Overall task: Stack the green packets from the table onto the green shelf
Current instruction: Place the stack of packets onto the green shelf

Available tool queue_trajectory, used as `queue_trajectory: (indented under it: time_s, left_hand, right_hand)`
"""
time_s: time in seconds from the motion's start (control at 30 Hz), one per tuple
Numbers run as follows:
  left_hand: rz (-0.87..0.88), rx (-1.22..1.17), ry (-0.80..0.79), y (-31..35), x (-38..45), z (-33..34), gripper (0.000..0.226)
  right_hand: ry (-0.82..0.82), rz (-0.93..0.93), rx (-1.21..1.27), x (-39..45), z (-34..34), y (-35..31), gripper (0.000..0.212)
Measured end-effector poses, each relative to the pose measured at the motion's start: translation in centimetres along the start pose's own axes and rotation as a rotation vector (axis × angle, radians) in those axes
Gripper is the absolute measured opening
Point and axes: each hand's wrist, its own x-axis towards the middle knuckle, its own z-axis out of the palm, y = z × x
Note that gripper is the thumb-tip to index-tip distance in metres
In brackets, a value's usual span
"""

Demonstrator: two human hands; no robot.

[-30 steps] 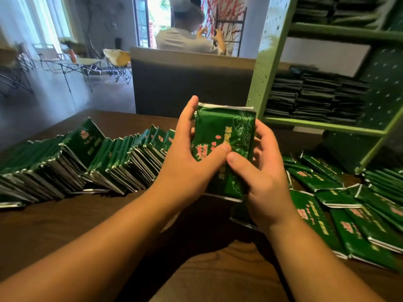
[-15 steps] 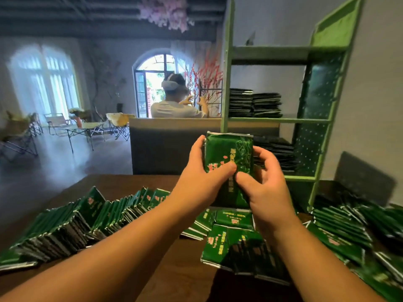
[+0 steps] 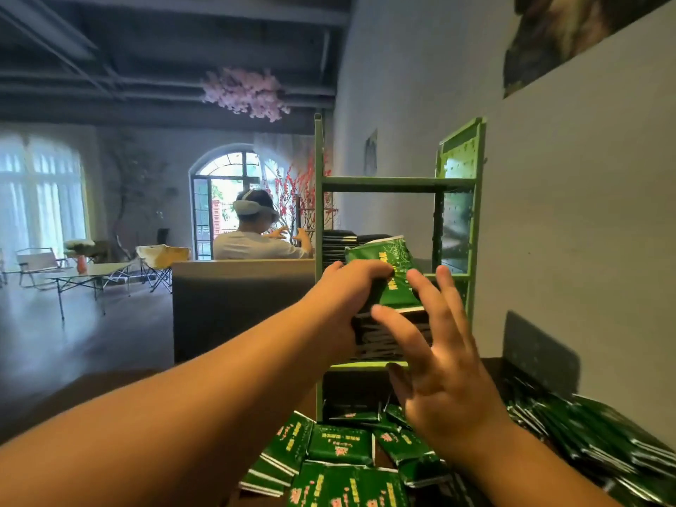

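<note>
Placement step: left hand (image 3: 351, 287) grips packet bundle (image 3: 384, 279) at green shelf (image 3: 398, 184), apparently the middle tier. Right hand (image 3: 442, 364) spread, empty. Next: set flat, release.

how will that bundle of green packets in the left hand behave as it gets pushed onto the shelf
The bundle of green packets probably flexes: its top packet bows upward. The glossy wrappers look slippery, so layers may slide apart. The left hand alone grips it, so it seems light; the right hand is open.
</note>
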Motion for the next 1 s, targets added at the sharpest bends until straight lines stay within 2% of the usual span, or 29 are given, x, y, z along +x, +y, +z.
queue_trajectory:
  time_s: [0.07, 0.13, 0.23, 0.3, 0.47, 0.57, 0.77, 1.0]
  left_hand:
    - [-0.071, 0.068, -0.019, 0.8, 0.5, 0.8, 0.063]
    - [-0.118, 0.107, -0.050, 1.5, 1.0, 1.2, 0.050]
    - [-0.164, 0.120, -0.109, 2.5, 1.6, 1.6, 0.044]
    - [-0.171, 0.126, -0.124, 3.1, 1.7, 1.9, 0.045]
    - [-0.152, 0.031, -0.238, 4.2, 2.3, 3.0, 0.062]
    - [-0.107, 0.050, -0.190, 4.1, 2.8, 3.3, 0.068]
    - [0.003, 0.053, 0.037, 3.1, 4.8, 1.5, 0.049]
    - [0.009, 0.051, 0.080, 2.4, 6.6, -2.4, 0.049]
  right_hand:
    - [0.045, 0.000, -0.168, 0.9, -0.2, 1.1, 0.098]
    - [0.067, -0.042, -0.305, 1.9, -0.1, 2.1, 0.083]
    - [0.041, -0.125, -0.389, 3.2, -0.2, 4.0, 0.062]
    - [0.029, -0.167, -0.386, 4.2, -0.7, 5.1, 0.058]
    - [0.072, -0.172, -0.351, 6.5, -2.2, 7.2, 0.066]
    - [0.036, -0.066, -0.344, 6.9, -2.1, 9.2, 0.076]
    - [-0.060, 0.114, -0.353, 7.8, -0.2, 12.7, 0.080]
    - [-0.173, 0.181, -0.435, 10.9, 3.6, 15.8, 0.077]
